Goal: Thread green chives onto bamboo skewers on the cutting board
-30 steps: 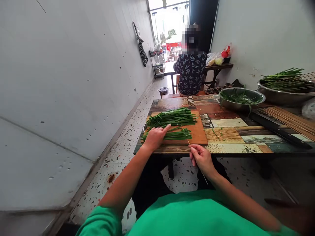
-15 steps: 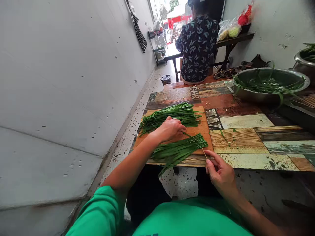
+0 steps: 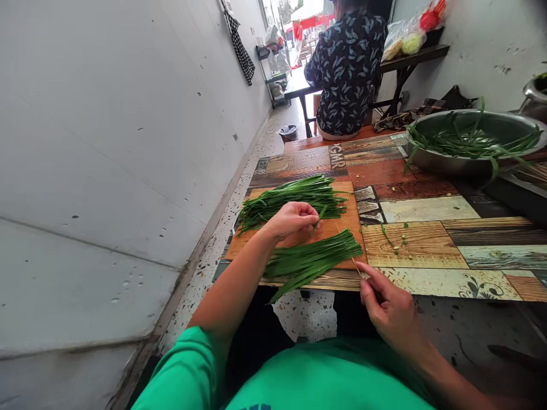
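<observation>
Swung upward since the earlier frame, a blade (image 3: 323,212) is pinched in our left hand (image 3: 298,221) over the board (image 3: 349,210). Our right hand (image 3: 388,304) grips a stick (image 3: 356,266) entering the chives (image 3: 316,253) overhanging the tabletop's (image 3: 427,209) front edge.

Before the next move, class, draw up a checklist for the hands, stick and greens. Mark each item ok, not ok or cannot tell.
1. Right hand holds the thin stick: ok, pinched between thumb and fingers.
2. Left hand holds a green strand: ok, pinched at the fingertips.
3. Near bundle lies wholly on the cutting board: not ok, one end hangs past the front edge of the table.
4. Stick passes through the near bundle, not beneath it: cannot tell.
5. Far pile lies apart from the near bundle: ok, bare board shows between.
</observation>
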Tool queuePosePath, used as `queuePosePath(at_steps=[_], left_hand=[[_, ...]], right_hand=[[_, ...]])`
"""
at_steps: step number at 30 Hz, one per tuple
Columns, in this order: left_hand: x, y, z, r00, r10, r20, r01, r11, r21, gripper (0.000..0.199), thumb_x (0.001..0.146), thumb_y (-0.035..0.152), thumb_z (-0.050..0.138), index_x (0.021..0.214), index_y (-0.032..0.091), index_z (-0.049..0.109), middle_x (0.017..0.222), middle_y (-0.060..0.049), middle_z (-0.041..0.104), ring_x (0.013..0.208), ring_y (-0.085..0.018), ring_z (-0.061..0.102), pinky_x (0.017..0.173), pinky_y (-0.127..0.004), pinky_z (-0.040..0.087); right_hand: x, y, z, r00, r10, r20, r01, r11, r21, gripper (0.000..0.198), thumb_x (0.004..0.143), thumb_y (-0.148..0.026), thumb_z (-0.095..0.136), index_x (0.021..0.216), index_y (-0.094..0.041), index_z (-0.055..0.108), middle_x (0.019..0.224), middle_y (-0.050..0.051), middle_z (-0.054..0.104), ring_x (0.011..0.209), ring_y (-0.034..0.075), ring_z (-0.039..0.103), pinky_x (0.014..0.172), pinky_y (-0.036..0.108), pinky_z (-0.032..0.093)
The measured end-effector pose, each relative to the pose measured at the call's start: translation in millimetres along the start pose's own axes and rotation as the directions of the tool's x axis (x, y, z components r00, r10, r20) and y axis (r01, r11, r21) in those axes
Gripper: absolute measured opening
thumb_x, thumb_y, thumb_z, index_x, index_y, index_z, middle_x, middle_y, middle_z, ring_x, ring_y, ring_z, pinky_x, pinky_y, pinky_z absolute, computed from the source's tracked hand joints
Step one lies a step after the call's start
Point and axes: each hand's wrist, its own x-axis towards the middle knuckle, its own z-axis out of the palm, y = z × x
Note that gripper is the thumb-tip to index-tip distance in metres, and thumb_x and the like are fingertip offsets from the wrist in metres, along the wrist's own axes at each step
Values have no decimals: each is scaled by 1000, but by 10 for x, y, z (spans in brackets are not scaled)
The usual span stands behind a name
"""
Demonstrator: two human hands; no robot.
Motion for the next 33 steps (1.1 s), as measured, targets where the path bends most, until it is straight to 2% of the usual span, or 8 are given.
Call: queuePosePath(at_steps=[3,8,11,15,17,24,28,33], left_hand=[[11,-39,43,998,-61,-5,61,992,-107,7,74,17,60,73,12,55,69,-3,67,45,-2,43,45,-15,32],[47,-124,173,995,-46,-86,46,999,1,8,71,11,60,78,12,63,61,0,67,57,-8,59,59,-18,45],[59,-160,224,993,2,-118,9,996,87,12,73,18,61,81,12,68,65,-1,70,61,-10,62,64,-20,47],[47,-159,259,988,15,-156,6,991,136,17,75,22,60,83,12,70,70,-2,72,60,-10,62,58,-19,45],[37,-148,270,984,10,-175,14,991,136,18,75,22,60,84,12,70,71,-3,72,59,-10,61,55,-19,44],[54,-158,282,975,70,-209,-24,977,212,19,73,19,58,84,11,72,70,-3,72,60,-11,62,56,-18,45],[64,-166,278,971,117,-209,-57,960,274,20,74,20,58,84,12,73,70,-2,72,59,-10,60,56,-18,44],[49,-140,275,975,115,-189,-56,955,293,21,74,20,58,86,12,74,69,-2,71,59,-10,59,55,-18,42]], right_hand=[[60,-23,-36,998,-70,-4,70,997,-42,34,90,-23,46,117,-11,63,88,9,74,71,16,69,57,23,53],[126,-46,-45,996,-92,-2,92,995,-41,34,90,-20,46,120,-13,62,107,9,72,76,16,71,64,23,56],[143,-60,-48,997,-76,5,76,996,-43,35,89,-19,46,119,-12,63,103,10,73,71,15,70,60,23,55],[145,-74,-67,999,-36,14,37,999,-32,35,89,-21,47,117,-10,65,88,7,74,49,12,61,45,22,48],[141,-69,-75,1000,-26,18,26,999,-24,36,89,-22,47,117,-11,65,84,6,74,44,10,57,42,22,46],[140,-34,-67,999,-39,10,39,999,-26,36,89,-23,47,117,-10,66,88,7,74,57,12,64,52,22,50],[139,-36,-68,999,-32,9,32,999,-29,36,89,-23,47,117,-10,66,86,6,75,53,11,62,51,22,49],[143,-48,-76,1000,-25,18,25,999,-44,36,89,-24,47,117,-11,66,85,6,75,52,11,61,50,22,49]])
